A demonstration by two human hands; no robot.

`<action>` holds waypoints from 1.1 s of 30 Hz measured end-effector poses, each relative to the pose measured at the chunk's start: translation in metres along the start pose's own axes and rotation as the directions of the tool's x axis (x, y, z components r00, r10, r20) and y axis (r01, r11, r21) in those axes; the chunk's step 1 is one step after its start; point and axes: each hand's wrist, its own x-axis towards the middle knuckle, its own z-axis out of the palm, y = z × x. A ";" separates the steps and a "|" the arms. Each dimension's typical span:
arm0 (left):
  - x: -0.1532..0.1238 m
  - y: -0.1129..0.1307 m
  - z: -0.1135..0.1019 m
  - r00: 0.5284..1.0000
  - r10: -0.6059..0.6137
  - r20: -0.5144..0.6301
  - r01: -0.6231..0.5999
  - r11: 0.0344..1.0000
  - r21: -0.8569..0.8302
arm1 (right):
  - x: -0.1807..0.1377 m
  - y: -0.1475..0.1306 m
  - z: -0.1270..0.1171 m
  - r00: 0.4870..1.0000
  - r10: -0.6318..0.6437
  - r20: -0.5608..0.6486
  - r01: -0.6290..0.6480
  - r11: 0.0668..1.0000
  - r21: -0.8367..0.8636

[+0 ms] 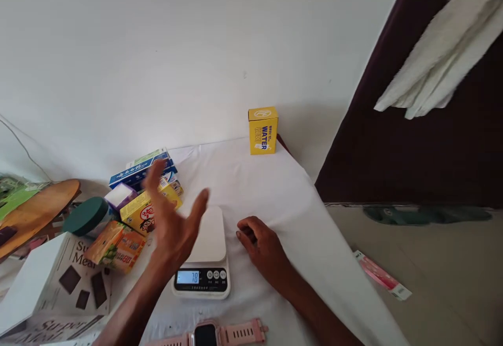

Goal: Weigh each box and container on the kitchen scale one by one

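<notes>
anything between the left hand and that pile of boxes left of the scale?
Nothing visible. The left hand is open, raised over the scale's left edge, with the yellow box and the rest of the pile just beyond its fingers. The right hand rests on the cloth, right of the scale.

Soft, even daylight, no hard glare

The left hand (173, 220) is motion-blurred above the scale; faint shadows lie on the table (275, 188); straight lines bow toward the frame edges.
</notes>
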 end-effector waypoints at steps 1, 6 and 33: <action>0.016 0.005 0.035 0.991 0.068 0.118 -0.068 0.998 -0.003 | 0.000 0.000 0.000 1.000 0.000 -0.006 0.000 1.000 0.000; 0.075 0.017 0.194 0.901 -0.010 0.434 -0.035 0.995 0.096 | -0.003 -0.001 -0.002 1.000 0.018 -0.025 -0.017 1.000 0.005; 0.136 -0.017 0.153 0.966 -0.144 0.215 0.149 0.989 -0.009 | -0.001 -0.003 -0.006 1.000 0.011 -0.006 -0.011 0.999 0.036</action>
